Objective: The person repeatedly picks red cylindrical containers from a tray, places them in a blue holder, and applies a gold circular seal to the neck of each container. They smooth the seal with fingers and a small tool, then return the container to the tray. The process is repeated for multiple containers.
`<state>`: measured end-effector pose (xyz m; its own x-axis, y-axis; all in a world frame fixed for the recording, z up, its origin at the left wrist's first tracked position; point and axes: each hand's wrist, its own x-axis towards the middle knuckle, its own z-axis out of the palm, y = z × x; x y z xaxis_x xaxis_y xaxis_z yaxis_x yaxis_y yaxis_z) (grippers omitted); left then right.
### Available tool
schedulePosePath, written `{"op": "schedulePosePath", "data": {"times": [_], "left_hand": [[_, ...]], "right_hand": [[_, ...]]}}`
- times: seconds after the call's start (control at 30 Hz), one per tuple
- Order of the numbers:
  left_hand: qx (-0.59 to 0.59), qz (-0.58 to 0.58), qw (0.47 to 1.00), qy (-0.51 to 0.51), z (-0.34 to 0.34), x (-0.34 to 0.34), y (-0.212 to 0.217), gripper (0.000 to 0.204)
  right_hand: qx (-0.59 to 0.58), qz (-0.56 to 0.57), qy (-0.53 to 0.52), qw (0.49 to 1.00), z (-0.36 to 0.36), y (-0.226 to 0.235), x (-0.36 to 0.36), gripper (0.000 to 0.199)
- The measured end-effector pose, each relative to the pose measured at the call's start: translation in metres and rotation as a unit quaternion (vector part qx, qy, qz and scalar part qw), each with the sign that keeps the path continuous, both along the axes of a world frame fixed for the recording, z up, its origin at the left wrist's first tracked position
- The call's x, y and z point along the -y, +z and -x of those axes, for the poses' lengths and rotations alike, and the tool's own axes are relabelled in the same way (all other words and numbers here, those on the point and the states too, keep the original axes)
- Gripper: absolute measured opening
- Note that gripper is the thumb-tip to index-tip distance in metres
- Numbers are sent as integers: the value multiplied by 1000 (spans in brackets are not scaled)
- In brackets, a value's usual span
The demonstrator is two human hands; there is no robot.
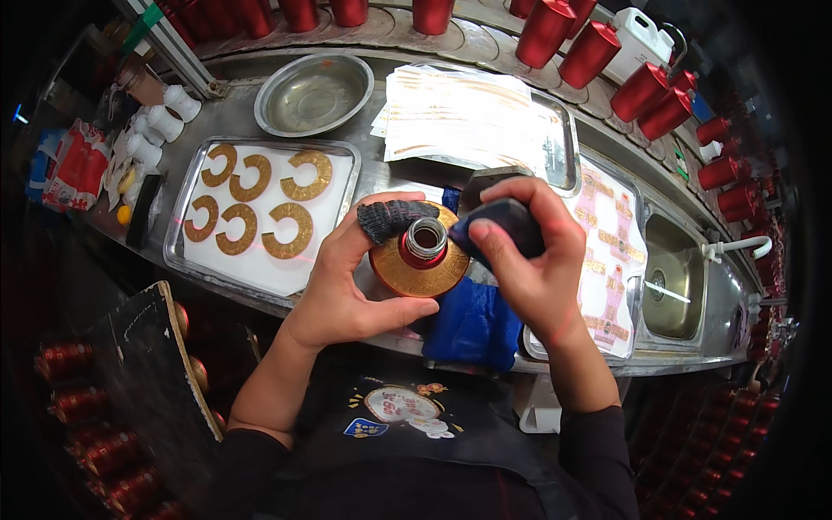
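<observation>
You're at a bottle-decorating workshop bench. Rows of red bottles line the steel counter. Gold labels fill a tray beside a sink.

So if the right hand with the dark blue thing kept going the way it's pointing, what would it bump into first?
Most likely the silver neck of the red-and-gold bottle that the left hand holds. The right hand aims its dark blue pad left at it, though depth is hard to judge.

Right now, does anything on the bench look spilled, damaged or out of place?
Nothing stands out. The six gold C-shaped labels lie apart from each other on the white sheet in the metal tray. The left hand holds the red bottle; the right hand presses a dark pad beside its neck. No spill shows.
</observation>
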<state>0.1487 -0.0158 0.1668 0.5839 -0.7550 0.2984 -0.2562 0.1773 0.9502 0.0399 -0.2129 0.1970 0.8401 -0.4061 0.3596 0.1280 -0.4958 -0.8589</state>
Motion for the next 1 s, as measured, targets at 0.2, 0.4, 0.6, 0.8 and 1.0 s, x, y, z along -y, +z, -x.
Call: {"op": "schedulePosePath", "data": {"times": [0.2, 0.4, 0.6, 0.8, 1.0], "left_hand": [[4, -6, 1000, 5, -1, 0, 1, 72], [-17, -3, 1000, -3, -1, 0, 1, 72], [-14, -4, 1000, 4, 0, -1, 4, 72], [-66, -2, 998, 2, 3, 0, 1, 74], [14, -13, 1000, 13, 1, -2, 0, 75]], "right_hand": [[13, -100, -104, 989, -1, 21, -15, 22], [-35, -80, -107, 990, 0, 4, -13, 23], [159, 151, 120, 968, 20, 15, 1, 30], [151, 250, 241, 926, 14, 24, 8, 20], [120, 234, 224, 939, 17, 29, 1, 28]]}}
